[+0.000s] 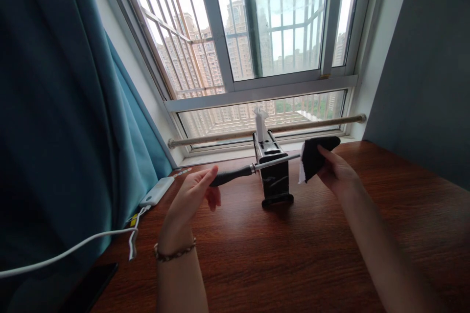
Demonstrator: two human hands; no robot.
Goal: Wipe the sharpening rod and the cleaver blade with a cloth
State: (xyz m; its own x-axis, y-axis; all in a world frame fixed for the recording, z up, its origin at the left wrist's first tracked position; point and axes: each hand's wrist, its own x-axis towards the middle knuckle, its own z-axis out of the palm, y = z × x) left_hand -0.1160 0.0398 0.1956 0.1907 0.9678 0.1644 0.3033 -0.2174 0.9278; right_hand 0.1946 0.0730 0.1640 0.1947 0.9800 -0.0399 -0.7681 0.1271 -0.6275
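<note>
My left hand (pixel 195 190) is closed round the end of a black handle, part of a black-handled metal rod (pixel 235 175) with a collar where the shaft begins. The thin shaft runs up to the right, in front of a black tissue box (pixel 275 181). At its far end, my right hand (pixel 338 171) pinches a folded black cloth (pixel 315 156) with a white edge. The rod's tip meets the cloth's white edge; whether it goes inside or lies behind cannot be seen. Both hands are held above the brown wooden table (pixel 249 259).
A white tissue (pixel 260 124) sticks up from the box. On the left lie a white power strip (pixel 157 191), a white cable (pixel 73 249) and a dark flat object (pixel 90 286). A blue curtain (pixel 127 122) hangs beside them. Behind the table is a barred window (pixel 290 78) with a horizontal pipe (pixel 312 122).
</note>
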